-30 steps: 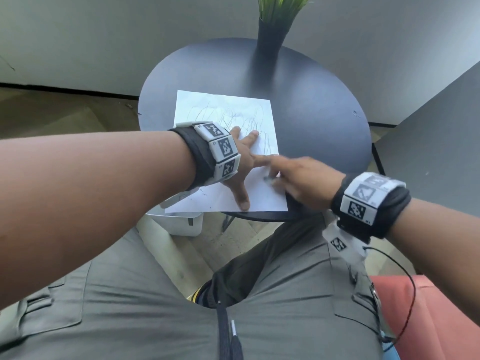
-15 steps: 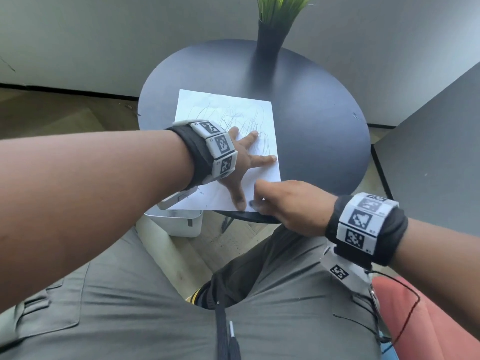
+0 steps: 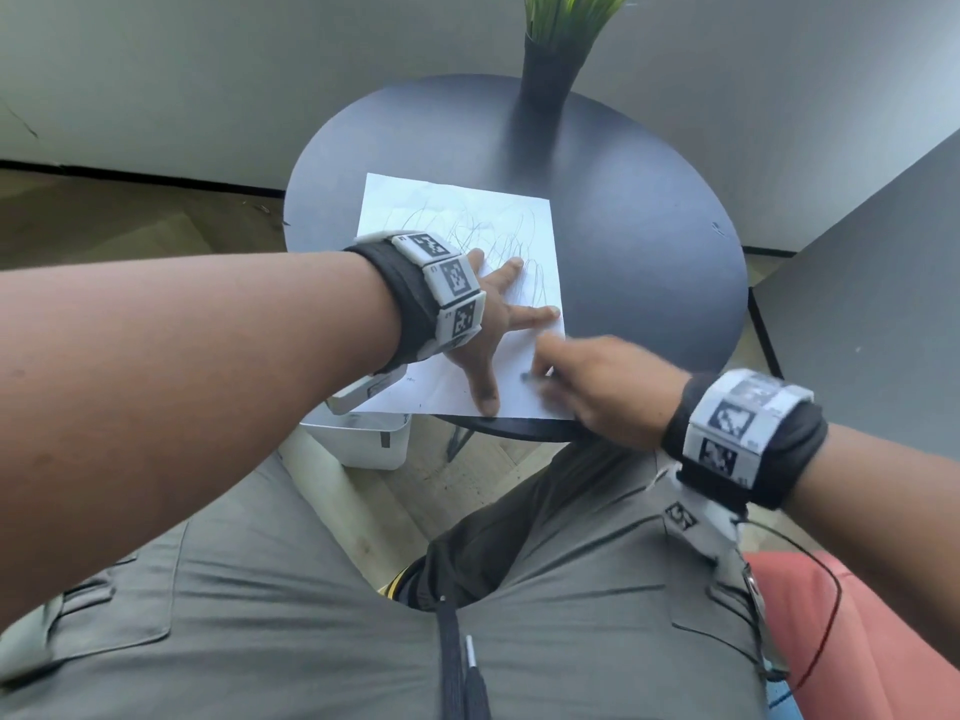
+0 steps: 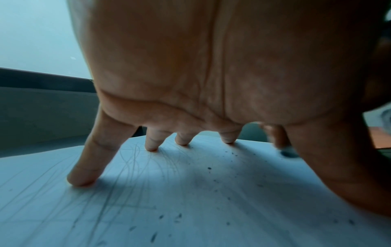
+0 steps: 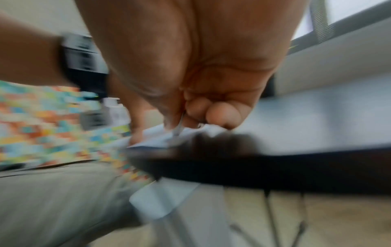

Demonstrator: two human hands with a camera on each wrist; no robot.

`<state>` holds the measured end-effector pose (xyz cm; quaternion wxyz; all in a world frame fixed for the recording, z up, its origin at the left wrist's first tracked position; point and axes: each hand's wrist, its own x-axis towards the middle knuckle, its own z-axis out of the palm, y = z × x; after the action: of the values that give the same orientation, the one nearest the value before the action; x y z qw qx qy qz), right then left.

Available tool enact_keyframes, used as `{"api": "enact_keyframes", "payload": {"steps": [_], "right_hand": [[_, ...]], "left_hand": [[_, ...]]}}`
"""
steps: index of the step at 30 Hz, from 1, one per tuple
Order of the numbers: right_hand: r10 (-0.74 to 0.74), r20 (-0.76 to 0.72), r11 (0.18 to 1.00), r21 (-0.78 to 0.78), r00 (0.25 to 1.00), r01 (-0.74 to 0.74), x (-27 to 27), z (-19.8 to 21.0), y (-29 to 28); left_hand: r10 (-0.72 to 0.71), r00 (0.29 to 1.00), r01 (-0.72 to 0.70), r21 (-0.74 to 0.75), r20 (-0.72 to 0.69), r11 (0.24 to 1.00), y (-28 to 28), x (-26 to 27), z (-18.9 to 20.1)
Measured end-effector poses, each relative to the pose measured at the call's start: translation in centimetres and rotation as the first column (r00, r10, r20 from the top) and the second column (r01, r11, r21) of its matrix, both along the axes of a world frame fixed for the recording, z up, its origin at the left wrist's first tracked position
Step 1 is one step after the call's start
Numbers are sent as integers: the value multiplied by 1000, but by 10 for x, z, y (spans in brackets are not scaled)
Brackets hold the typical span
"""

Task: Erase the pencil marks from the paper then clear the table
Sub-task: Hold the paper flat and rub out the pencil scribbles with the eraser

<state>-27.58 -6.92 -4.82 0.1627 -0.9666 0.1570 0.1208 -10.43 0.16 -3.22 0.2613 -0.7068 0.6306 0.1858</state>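
Note:
A white paper (image 3: 467,215) with grey pencil scribbles lies on the round dark table (image 3: 649,241). My left hand (image 3: 488,324) presses it flat with spread, straight fingers (image 4: 82,175); dark eraser crumbs dot the paper (image 4: 190,192) under the palm. My right hand (image 3: 587,381) sits at the paper's near right corner, blurred, with its fingers curled and pinching a small grey eraser (image 3: 525,377) against the sheet. The left wrist view catches the eraser (image 4: 288,152) at the right, and it (image 5: 177,128) is a thin blurred sliver in the right wrist view.
A dark vase with green grass (image 3: 550,54) stands at the table's far edge. A white bin (image 3: 374,439) sits on the floor under the near left edge. A grey wall panel (image 3: 872,314) stands at the right. My grey-trousered lap fills the foreground.
My right hand has rubbed back and forth over the paper's near right corner: toward the near edge half a second ago, now further up and right. The left hand has stayed pressed down.

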Motion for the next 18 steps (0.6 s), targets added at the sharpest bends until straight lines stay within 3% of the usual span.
{"api": "enact_keyframes", "payload": {"steps": [2, 3, 6, 8, 12, 13, 16, 18], "right_hand": [[141, -51, 989, 46, 989, -139, -2, -1, 22], [119, -51, 992, 45, 992, -117, -1, 1, 19], [-198, -3, 980, 13, 980, 198, 13, 5, -20], [-255, -2, 967, 6, 967, 255, 15, 4, -23], [36, -75, 998, 45, 997, -33, 9, 1, 18], [15, -82, 999, 53, 997, -11, 10, 2, 13], [-259, -39, 965, 22, 965, 260, 17, 7, -23], [-240, -30, 971, 1, 970, 240, 15, 9, -18]], "left_hand": [[-10, 1000, 10, -4, 11, 1000, -2, 0, -1], [-7, 1000, 7, -2, 4, 1000, -2, 0, -2], [20, 999, -20, 8, -34, 1000, 0, 3, 0], [23, 999, -23, 4, -42, 1000, 1, 3, 1], [-1, 1000, 1, 8, -5, 1000, 0, 2, -1], [-1, 1000, 1, 7, -10, 1000, 0, 2, -2], [19, 999, -19, -1, -49, 1000, 1, 3, -1], [24, 998, -24, -2, -56, 1000, 1, 5, -2]]}}
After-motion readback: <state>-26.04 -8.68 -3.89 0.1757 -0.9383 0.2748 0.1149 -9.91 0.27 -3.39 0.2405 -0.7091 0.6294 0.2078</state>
